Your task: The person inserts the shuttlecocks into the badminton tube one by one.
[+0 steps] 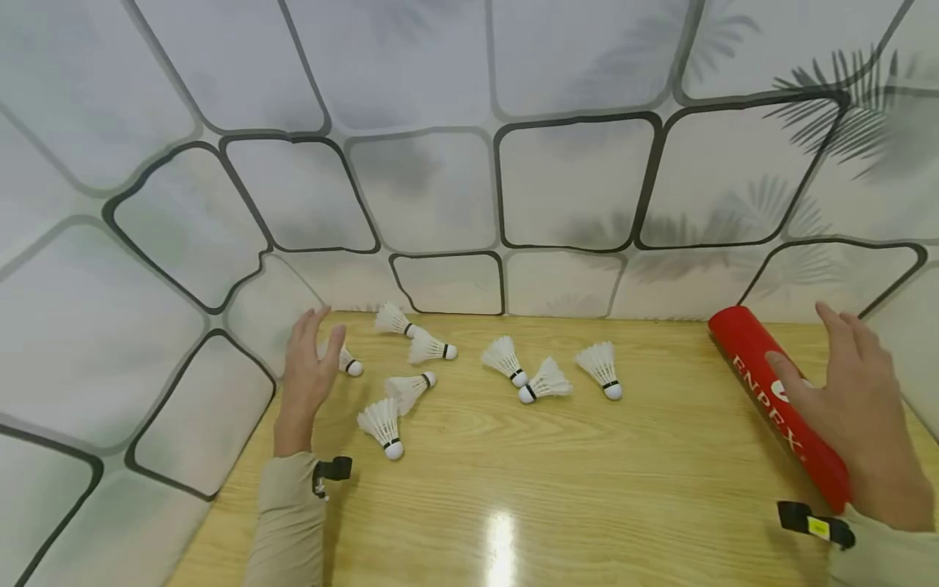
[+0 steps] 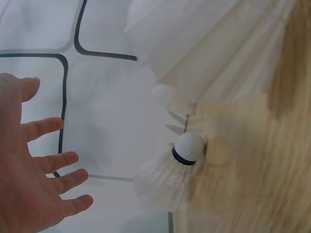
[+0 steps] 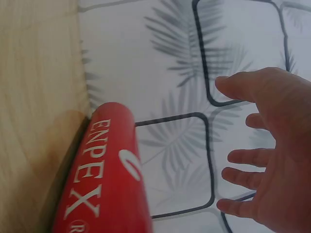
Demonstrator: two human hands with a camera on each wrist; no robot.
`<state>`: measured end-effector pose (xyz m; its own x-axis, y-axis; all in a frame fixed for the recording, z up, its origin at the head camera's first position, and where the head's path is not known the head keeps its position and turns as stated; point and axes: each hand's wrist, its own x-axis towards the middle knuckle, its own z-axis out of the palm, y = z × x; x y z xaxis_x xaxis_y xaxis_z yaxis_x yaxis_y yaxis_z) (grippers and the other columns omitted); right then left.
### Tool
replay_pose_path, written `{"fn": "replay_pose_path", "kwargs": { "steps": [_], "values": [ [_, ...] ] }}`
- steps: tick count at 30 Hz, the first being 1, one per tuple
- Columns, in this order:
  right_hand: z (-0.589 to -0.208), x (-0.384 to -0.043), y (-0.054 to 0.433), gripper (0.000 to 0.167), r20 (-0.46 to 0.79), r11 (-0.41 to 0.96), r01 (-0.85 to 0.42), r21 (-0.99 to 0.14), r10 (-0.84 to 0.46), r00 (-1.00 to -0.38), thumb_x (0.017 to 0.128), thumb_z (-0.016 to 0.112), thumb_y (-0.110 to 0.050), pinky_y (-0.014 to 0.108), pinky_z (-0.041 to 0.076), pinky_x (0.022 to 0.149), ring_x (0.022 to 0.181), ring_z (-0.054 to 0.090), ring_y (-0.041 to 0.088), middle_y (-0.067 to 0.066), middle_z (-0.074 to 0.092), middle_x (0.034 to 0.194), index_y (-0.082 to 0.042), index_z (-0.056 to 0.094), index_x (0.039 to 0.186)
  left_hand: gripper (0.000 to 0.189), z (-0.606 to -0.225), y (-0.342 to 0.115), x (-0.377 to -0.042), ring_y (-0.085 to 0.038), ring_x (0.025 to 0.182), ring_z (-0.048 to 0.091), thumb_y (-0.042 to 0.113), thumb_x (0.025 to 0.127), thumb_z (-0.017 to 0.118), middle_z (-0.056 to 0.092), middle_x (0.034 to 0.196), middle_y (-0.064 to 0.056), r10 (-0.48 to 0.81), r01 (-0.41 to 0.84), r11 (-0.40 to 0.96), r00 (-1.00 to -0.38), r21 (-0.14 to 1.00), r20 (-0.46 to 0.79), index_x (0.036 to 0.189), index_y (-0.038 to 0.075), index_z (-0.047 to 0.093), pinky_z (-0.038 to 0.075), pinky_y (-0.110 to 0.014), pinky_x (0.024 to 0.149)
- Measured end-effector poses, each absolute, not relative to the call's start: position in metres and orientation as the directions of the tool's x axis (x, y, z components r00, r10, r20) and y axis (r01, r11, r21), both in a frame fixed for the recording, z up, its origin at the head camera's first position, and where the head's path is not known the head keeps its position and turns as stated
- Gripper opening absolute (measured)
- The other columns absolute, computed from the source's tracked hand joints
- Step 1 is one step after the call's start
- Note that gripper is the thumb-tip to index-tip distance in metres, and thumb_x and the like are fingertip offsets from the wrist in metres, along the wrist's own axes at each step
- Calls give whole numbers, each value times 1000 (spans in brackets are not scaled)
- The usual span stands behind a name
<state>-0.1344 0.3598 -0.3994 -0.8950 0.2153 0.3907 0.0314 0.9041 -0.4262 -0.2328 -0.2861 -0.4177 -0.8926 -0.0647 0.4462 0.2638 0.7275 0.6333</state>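
I see the red ENPEX tube (image 1: 764, 391) on the table (image 1: 623, 473), approx 9 o'clock of my R hand (image 1: 864, 412), the nearer one, long axis 11-to-5; fingers apart, nothing held. L hand (image 1: 306, 373) likewise; nearest shuttlecock (image 1: 354, 368) at its 3 o'clock, partly hidden.

A wooden table (image 1: 623, 473) carries a bright glare (image 1: 501, 546). The pale wall (image 1: 425, 196) behind shows dark outlines (image 1: 651, 175) and leaves (image 1: 836, 106).
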Motion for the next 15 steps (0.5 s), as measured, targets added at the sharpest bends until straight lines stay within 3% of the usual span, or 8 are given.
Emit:
{"fn": "replay_pose_path", "kwargs": {
  "steps": [5, 12, 15],
  "values": [
    [-415, -138, 369, 83, 380, 898, 19, -440, 206, -902, 98, 63, -30, 79, 20, 108, 141, 21, 63, 40, 20, 157, 1, 18, 161, 57, -427, -293, -237, -49, 148, 25, 36, 108, 51, 28, 161, -28, -80, 217, 723, -917, 656, 391, 154, 4, 43, 21, -69, 116],
    [-437, -143, 375, 89, 269, 901, 70, -427, 200, -942, 98, 65, -37, 88, 32, 83, 128, 29, 68, 42, 25, 152, -1, 15, 161, 56, -438, -312, -238, -45, 149, 25, 33, 108, 53, 31, 161, -26, -119, 134, 689, -949, 712, 293, 154, 4, 43, 21, -63, 119],
    [-442, -147, 377, 90, 232, 901, 85, -426, 199, -952, 97, 65, -37, 86, 33, 81, 121, 33, 67, 43, 27, 149, -1, 15, 162, 54, -443, -317, -239, -44, 148, 28, 29, 107, 55, 36, 157, -27, -132, 131, 671, -947, 730, 291, 152, 1, 44, 22, -60, 120]
  ]
}}
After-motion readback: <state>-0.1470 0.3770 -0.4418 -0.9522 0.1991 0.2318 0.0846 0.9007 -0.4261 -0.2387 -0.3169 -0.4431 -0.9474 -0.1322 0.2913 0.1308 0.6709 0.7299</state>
